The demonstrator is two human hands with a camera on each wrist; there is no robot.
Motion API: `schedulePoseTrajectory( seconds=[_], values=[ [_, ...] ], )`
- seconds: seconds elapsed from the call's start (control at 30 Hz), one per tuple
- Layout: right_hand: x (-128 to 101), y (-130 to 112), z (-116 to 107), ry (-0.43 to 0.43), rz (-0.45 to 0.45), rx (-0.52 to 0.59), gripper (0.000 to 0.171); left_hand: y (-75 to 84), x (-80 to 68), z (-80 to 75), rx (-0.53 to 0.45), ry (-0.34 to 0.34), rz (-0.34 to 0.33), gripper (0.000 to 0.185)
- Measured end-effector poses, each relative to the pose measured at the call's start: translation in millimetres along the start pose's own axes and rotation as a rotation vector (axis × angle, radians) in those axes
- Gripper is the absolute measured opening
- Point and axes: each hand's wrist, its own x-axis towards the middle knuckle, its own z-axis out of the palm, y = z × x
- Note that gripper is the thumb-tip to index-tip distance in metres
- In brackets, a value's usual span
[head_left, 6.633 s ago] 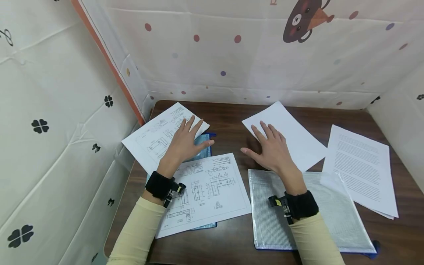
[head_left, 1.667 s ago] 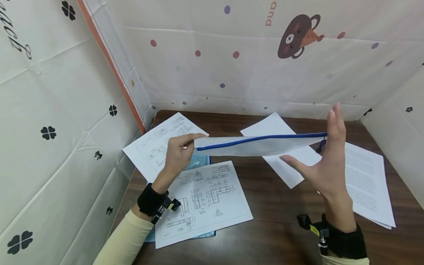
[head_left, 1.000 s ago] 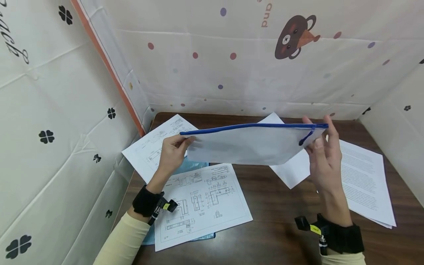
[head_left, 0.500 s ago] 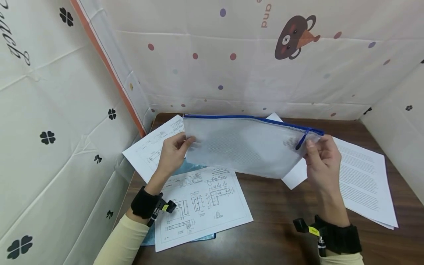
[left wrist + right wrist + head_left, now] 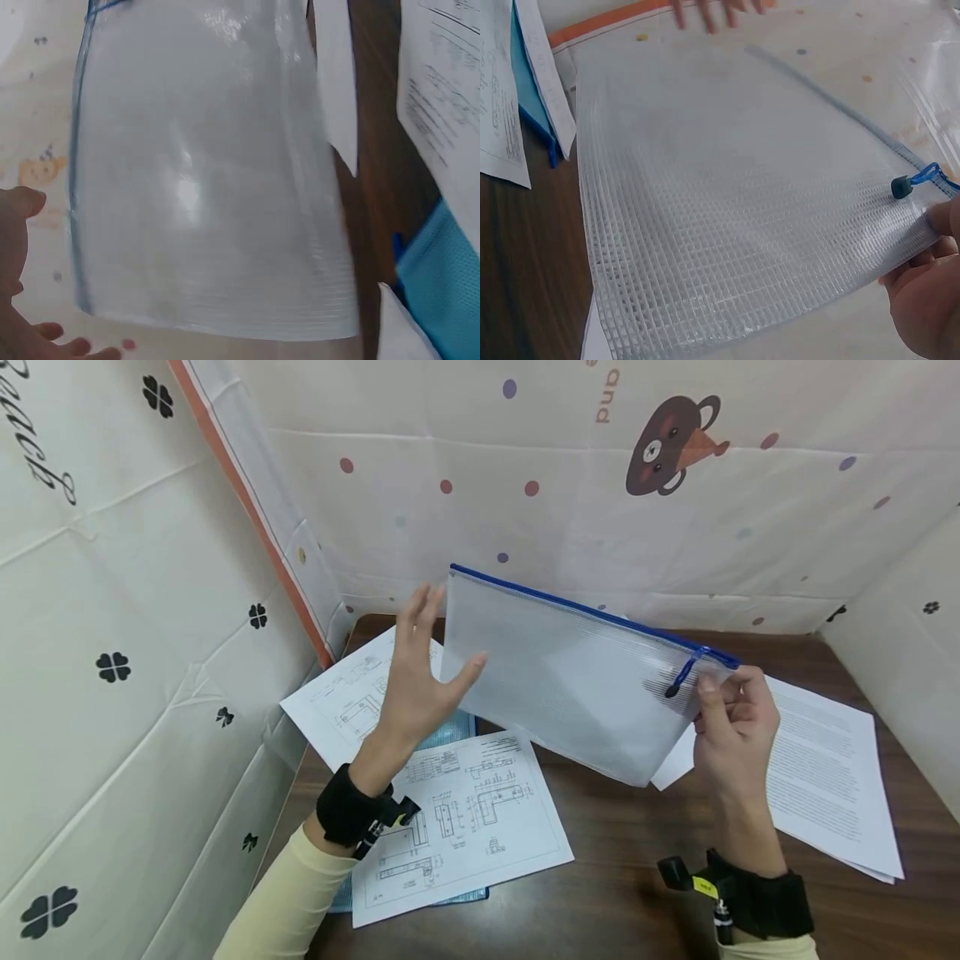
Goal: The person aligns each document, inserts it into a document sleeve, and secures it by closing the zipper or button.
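A clear mesh zipper pouch (image 5: 562,677) with a blue zip edge is held up over the table, tilted, its left end higher. My right hand (image 5: 738,727) pinches its right corner, just beside the blue zipper pull (image 5: 686,674). My left hand (image 5: 416,681) stands at the pouch's left end with fingers spread and thumb apart, gripping nothing. In the left wrist view the pouch (image 5: 202,172) fills the middle, and the thumb and fingertips show at the left edge. The right wrist view shows the thumb over the pouch (image 5: 705,225) near the zipper pull (image 5: 904,186).
Two drawing sheets (image 5: 465,827) lie at the left over a blue mesh pouch (image 5: 453,731). Printed text pages (image 5: 825,777) lie at the right of the wooden table (image 5: 592,877). A white sheet (image 5: 677,760) is mostly hidden behind the held pouch. Patterned cloth walls (image 5: 420,510) surround the table.
The pouch came off the table and turned its flat side toward me. My right hand took its right corner. My left hand let go of the left end, which rose.
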Motion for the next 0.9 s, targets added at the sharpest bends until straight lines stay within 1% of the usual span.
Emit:
schedulePoseTrajectory(
  seconds=[0.07,0.13,0.2,0.27,0.37,0.43,0.53,0.63,0.73,0.9],
  values=[
    [0,-2,3,-0.009,-0.012,-0.060,0.019,8.8,7.8,5.1,-0.002,0.008,0.122,0.086],
    [0,-1,7,-0.015,-0.016,-0.099,0.020,16.8,14.9,11.1,-0.038,0.002,0.233,0.084],
    [0,-1,12,-0.011,-0.013,-0.116,0.019,23.5,21.0,18.7,-0.070,-0.019,0.313,0.083],
    [0,1,16,-0.008,-0.008,-0.125,0.019,30.1,26.2,27.7,-0.092,-0.050,0.355,0.084],
    [0,3,23,0.001,0.000,-0.150,0.018,39.6,32.2,42.5,-0.079,-0.087,0.373,0.084],
    [-1,3,28,0.001,0.005,-0.210,0.018,45.1,35.3,51.8,-0.060,-0.113,0.382,0.084],
    [-1,4,34,-0.007,0.007,-0.307,0.019,52.6,39.0,62.9,-0.003,-0.138,0.392,0.083],
    [-3,6,40,-0.008,0.000,-0.376,0.020,59.4,42.0,70.7,0.067,-0.154,0.396,0.082],
    [-4,9,45,-0.012,-0.006,-0.361,0.020,64.7,43.0,76.5,0.125,-0.177,0.394,0.079],
    [-7,16,54,-0.042,-0.024,-0.334,0.019,70.4,42.7,84.7,0.193,-0.205,0.397,0.069]
  ],
)
